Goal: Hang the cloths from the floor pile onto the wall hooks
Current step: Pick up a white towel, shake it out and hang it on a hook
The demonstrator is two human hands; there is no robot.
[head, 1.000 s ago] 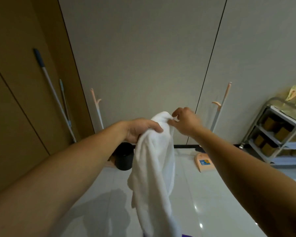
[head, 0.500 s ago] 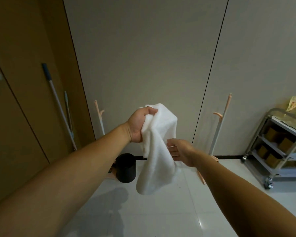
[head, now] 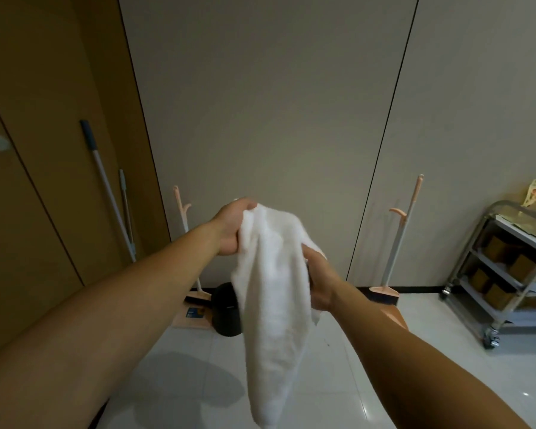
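A white cloth (head: 273,292) hangs in front of me, held up at chest height. My left hand (head: 229,227) grips its bunched top edge. Lower and to the right, my right hand (head: 317,280) holds the cloth's side, its fingers partly hidden behind the fabric. The cloth's lower end dangles above the white floor tiles. No wall hook and no floor pile show in this view.
A black bin (head: 226,308) stands on the floor by the wall. Pink-handled brooms (head: 396,239) and a dustpan (head: 192,314) lean there. Two mop poles (head: 106,187) rest against the brown panel. A metal trolley (head: 502,267) with boxes is at the right.
The view tilted upward. My right hand let go of the cloth's top, dropped lower and now holds its side. My left hand keeps the top.
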